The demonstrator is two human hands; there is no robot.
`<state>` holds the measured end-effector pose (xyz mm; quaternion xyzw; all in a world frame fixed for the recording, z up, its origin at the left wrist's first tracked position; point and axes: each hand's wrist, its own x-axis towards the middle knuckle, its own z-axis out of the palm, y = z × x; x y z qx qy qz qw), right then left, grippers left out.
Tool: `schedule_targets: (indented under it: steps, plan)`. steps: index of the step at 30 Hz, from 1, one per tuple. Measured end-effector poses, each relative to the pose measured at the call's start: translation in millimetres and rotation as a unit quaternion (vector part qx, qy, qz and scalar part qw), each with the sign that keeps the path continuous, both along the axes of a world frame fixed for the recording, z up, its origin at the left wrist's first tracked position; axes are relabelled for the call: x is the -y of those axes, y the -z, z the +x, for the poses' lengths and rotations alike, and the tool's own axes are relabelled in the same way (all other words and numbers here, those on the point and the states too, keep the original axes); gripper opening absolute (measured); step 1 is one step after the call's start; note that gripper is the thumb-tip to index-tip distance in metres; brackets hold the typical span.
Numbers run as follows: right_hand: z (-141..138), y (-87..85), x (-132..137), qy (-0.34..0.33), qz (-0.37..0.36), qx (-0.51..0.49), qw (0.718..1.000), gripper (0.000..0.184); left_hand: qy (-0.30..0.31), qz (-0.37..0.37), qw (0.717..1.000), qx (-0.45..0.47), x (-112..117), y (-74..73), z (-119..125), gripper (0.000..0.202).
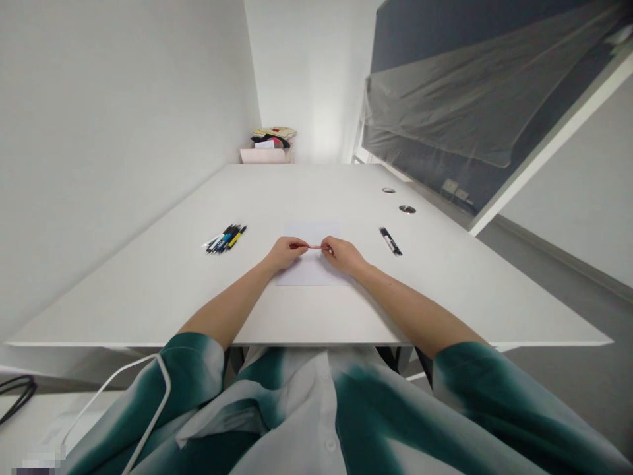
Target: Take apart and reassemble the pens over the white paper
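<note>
Shirt front: a green-and-white dyed shirt (297, 412) filled the bottom of the view, with a white cable (148, 389) running past its left side.

Left hand: the left hand (285, 253) was backs-up and narrowed to a pinch on one end of a small pink strip (315, 247).

Right hand: the right hand (341, 256) held the opposite end in a similar narrow pinch.

Held item: too small to identify further, the strip spanned the short gap between the hands, over a sheet of white paper (309, 232). Contact with the sheet could not be determined.

Technique: a light, even pinch from both sides, with steady forearms, appeared best suited to an item this small.

Desk: a white desk (123, 297) carried the sheet.

Pens: a bundle of pens (225, 239) lay left of the sheet; a single black pen (390, 241) lay to its right.

Far end: a pale pink box (264, 156) stood beyond the desk, with assorted items piled on top.
</note>
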<state>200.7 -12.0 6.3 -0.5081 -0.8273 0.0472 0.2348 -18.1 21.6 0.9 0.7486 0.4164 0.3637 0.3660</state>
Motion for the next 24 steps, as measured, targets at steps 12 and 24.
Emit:
schedule_targets:
  steps: [12,24]
  plan:
    - [2,-3.4,1,0.016,0.000,0.022,1.000,0.019,-0.025,0.065,0.994,-0.080,2,-4.4,-1,0.028]
    - [43,-5.5,-19,0.070,0.020,-0.013,0.997,0.027,-0.099,0.048,0.993,-0.053,-17,-6.3,-33,0.027]
